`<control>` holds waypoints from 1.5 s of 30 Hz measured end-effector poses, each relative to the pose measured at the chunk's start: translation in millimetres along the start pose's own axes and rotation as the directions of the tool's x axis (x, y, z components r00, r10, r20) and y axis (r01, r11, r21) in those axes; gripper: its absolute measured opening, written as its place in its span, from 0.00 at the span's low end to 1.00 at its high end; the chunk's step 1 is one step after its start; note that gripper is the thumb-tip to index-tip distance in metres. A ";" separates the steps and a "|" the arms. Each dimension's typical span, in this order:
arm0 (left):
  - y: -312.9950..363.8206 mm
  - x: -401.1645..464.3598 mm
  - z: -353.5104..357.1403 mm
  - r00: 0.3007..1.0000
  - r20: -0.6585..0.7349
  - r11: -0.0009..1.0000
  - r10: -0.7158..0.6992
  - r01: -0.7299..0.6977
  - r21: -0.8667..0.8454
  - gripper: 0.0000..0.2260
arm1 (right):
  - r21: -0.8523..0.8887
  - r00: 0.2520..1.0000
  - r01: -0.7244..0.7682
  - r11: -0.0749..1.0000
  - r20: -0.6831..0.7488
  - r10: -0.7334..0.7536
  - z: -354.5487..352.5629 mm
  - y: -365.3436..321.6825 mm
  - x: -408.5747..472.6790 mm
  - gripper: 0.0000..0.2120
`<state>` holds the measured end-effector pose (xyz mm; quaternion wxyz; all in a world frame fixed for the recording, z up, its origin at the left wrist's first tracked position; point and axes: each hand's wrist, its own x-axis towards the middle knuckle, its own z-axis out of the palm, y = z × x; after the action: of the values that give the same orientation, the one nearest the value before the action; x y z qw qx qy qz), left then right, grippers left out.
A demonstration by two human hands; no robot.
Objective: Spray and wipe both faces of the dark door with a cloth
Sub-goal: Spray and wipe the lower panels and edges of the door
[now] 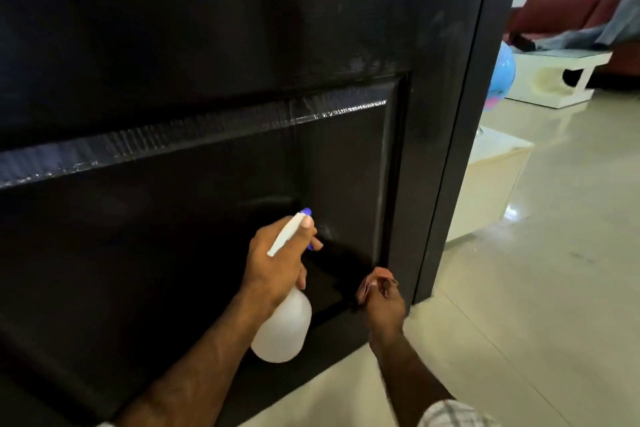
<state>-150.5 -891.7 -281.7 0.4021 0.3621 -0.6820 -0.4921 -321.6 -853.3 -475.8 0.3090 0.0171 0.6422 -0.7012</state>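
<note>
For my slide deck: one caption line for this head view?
Left hand aims a spray bottle at the dark door's lower panel; right hand holds a cloth.

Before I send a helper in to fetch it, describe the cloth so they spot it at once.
Find the dark door and follow it down to its lower right corner by the pale tiled floor. There the right hand pinches a small bunched cloth against the door. It is reddish pink, unlike the white spray bottle with a blue nozzle that the left hand grips.

black door (pixel 207 45); white spray bottle (pixel 282 326), blue nozzle (pixel 307 211); pinkish cloth (pixel 372 284).
</note>
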 end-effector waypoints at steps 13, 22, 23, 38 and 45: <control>93.0 44.0 20.9 0.981 0.022 0.975 0.191 -0.187 -0.122 0.17 | -0.125 0.238 0.965 0.230 0.056 -0.970 51.8 -231.9 -41.5 0.13; -36.1 1.8 36.9 0.996 0.042 0.995 -0.074 0.077 -0.063 0.16 | -0.352 0.891 0.431 0.831 0.021 -0.454 -8.1 52.6 28.4 0.12; -44.1 -1.1 36.0 0.996 0.044 0.996 -0.082 0.083 -0.041 0.16 | -0.349 0.927 0.342 0.872 -0.025 -0.374 -5.3 55.6 28.3 0.11; 16.1 1.6 -19.0 0.996 0.078 0.998 -0.049 0.051 -0.023 0.14 | -0.358 0.978 -0.043 0.933 0.176 0.113 7.3 -3.9 -110.0 0.13; 69.9 14.3 -13.1 0.975 0.175 0.988 -0.140 0.148 -0.032 0.14 | -0.178 0.991 -0.048 0.983 0.113 0.069 15.9 -136.9 -110.6 0.12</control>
<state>-151.4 -891.6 -209.2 0.3129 0.3577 -0.6749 -0.5645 -288.6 -824.4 -304.6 0.3675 -0.0328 0.6812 -0.6323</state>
